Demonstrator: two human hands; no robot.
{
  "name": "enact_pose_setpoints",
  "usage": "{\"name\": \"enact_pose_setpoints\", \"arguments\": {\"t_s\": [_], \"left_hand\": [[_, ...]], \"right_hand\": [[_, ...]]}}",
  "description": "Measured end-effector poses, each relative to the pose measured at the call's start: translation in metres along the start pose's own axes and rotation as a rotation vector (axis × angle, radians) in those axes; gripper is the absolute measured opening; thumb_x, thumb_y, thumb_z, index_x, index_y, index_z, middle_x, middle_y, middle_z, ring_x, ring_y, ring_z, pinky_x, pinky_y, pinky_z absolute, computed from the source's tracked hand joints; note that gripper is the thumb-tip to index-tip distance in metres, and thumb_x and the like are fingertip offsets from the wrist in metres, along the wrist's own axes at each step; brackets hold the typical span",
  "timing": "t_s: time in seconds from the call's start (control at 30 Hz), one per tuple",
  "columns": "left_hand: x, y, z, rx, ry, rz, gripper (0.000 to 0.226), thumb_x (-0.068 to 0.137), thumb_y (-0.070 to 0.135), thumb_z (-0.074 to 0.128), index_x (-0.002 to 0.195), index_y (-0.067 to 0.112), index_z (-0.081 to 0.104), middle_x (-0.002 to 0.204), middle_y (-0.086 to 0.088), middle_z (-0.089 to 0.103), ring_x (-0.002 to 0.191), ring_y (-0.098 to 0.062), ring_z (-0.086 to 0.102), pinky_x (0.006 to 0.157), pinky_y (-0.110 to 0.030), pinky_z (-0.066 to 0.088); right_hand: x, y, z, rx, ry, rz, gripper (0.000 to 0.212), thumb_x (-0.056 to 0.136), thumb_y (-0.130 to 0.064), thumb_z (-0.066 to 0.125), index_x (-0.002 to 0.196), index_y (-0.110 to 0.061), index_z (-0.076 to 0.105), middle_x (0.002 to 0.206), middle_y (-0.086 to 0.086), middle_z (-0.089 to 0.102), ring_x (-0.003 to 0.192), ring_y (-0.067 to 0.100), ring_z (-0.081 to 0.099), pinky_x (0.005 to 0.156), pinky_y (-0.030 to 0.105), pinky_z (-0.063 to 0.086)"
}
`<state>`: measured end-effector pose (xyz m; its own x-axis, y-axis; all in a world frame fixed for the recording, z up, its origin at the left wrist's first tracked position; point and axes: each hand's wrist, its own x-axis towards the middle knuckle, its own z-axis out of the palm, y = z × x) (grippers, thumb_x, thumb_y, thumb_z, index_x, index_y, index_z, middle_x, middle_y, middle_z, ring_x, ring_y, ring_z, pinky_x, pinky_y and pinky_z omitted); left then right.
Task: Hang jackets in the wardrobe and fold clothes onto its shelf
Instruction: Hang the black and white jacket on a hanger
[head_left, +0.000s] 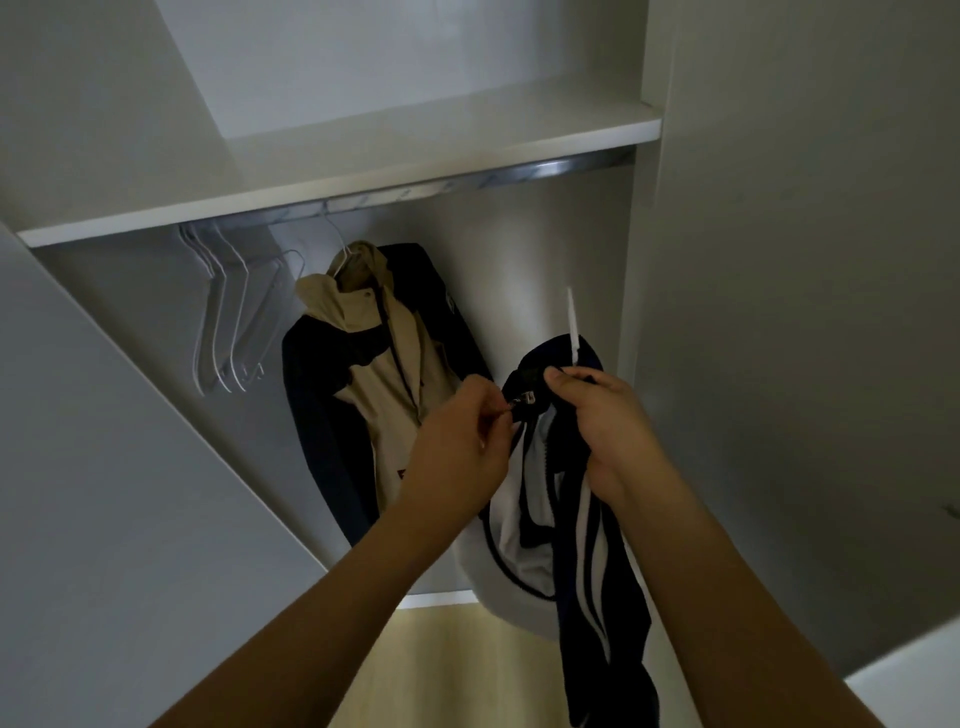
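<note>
A navy and white striped jacket (540, 519) hangs from my hands in front of the open wardrobe. The white hook of its hanger (572, 325) sticks up above the collar. My right hand (605, 421) grips the collar at the top. My left hand (467, 447) pinches the zipper pull (522, 401) just below the collar. A beige and navy jacket (379, 374) hangs on a white hanger from the metal rail (550, 169) behind my hands.
Several bare white hangers (228, 322) hang at the left end of the rail. A white shelf (363, 171) runs above the rail. Wardrobe doors stand open at left (104, 467) and right (805, 312). Pale wooden floor (447, 670) shows below.
</note>
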<state>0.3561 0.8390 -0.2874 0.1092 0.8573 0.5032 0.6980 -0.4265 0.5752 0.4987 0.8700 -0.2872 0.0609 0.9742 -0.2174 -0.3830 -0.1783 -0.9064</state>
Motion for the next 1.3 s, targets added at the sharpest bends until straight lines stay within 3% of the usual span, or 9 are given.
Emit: {"name": "enact_pose_setpoints", "arguments": {"t_s": [0.17,0.33,0.53,0.7,0.8,0.93,1.1,1.17,1.3], "left_hand": [[0.008,0.004,0.002,-0.228,-0.013,-0.299,0.009,0.091,0.013,0.062,0.093,0.022,0.064,0.08,0.011,0.066,0.075,0.005,0.061,0.066,-0.006,0.044],[0.003,0.005,-0.002,0.329,-0.059,0.3,0.008,0.075,-0.003,0.071,0.079,0.003,0.067,0.071,-0.008,0.061,0.065,-0.023,0.057,0.063,-0.037,0.049],[-0.006,-0.01,-0.011,0.583,-0.138,0.547,0.019,0.074,-0.003,0.059,0.086,0.005,0.071,0.078,-0.008,0.063,0.069,-0.024,0.057,0.07,-0.031,0.039],[0.01,-0.002,-0.02,0.266,0.071,0.275,0.012,0.081,-0.009,0.064,0.087,0.002,0.067,0.078,-0.01,0.061,0.073,-0.021,0.053,0.07,-0.023,0.036],[0.011,0.004,-0.021,0.248,0.139,0.316,0.014,0.087,-0.002,0.053,0.089,0.001,0.066,0.08,-0.011,0.06,0.074,-0.02,0.05,0.069,-0.028,0.038],[0.006,0.0,-0.022,0.322,0.087,0.435,0.025,0.086,0.005,0.042,0.088,0.001,0.066,0.079,-0.011,0.06,0.076,-0.018,0.047,0.072,-0.024,0.032],[-0.014,-0.022,-0.016,0.458,-0.142,0.575,0.02,0.067,0.001,0.073,0.086,0.007,0.071,0.077,-0.007,0.065,0.07,-0.022,0.06,0.073,-0.025,0.041],[-0.037,-0.029,-0.011,0.431,-0.286,0.527,0.036,0.057,-0.004,0.082,0.089,0.01,0.072,0.08,-0.004,0.066,0.072,-0.019,0.062,0.073,-0.023,0.044],[-0.035,-0.022,-0.008,-0.012,-0.239,0.173,0.01,0.088,0.012,0.063,0.097,0.011,0.066,0.09,0.002,0.063,0.082,-0.008,0.057,0.075,-0.019,0.043]], "right_hand": [[-0.002,-0.001,-0.002,0.01,0.009,-0.003,0.018,0.084,-0.016,0.072,0.066,-0.021,0.072,0.081,0.005,0.074,0.081,0.022,0.071,0.079,0.036,0.057],[0.002,-0.005,-0.003,0.037,0.085,0.041,0.004,0.084,-0.017,0.073,0.08,-0.016,0.071,0.088,0.007,0.073,0.083,0.022,0.069,0.075,0.034,0.057],[-0.002,0.004,0.007,0.055,0.089,0.093,0.008,0.086,-0.011,0.069,0.078,-0.012,0.071,0.082,0.01,0.072,0.075,0.022,0.069,0.071,0.032,0.058],[0.005,-0.005,0.006,-0.08,0.022,0.103,0.015,0.084,-0.016,0.065,0.089,-0.002,0.071,0.083,0.014,0.071,0.074,0.026,0.067,0.068,0.031,0.055],[0.003,-0.006,0.001,-0.277,-0.122,0.129,0.026,0.082,-0.025,0.064,0.09,-0.001,0.07,0.077,0.015,0.069,0.067,0.024,0.064,0.062,0.029,0.051],[0.0,-0.001,-0.006,-0.267,-0.261,0.086,0.017,0.085,-0.024,0.07,0.072,-0.013,0.074,0.082,0.012,0.074,0.074,0.023,0.071,0.064,0.027,0.055],[0.018,-0.011,-0.009,-0.157,-0.005,0.039,0.019,0.088,-0.02,0.068,0.07,-0.014,0.067,0.087,0.012,0.072,0.084,0.028,0.068,0.08,0.038,0.056],[0.026,-0.025,-0.014,-0.064,0.061,0.027,0.017,0.09,-0.021,0.066,0.076,-0.013,0.065,0.091,0.012,0.071,0.084,0.027,0.067,0.08,0.038,0.056],[0.028,-0.035,-0.008,-0.12,-0.076,-0.036,0.015,0.089,-0.023,0.068,0.076,-0.015,0.068,0.081,0.007,0.073,0.075,0.021,0.07,0.072,0.033,0.056]]}}
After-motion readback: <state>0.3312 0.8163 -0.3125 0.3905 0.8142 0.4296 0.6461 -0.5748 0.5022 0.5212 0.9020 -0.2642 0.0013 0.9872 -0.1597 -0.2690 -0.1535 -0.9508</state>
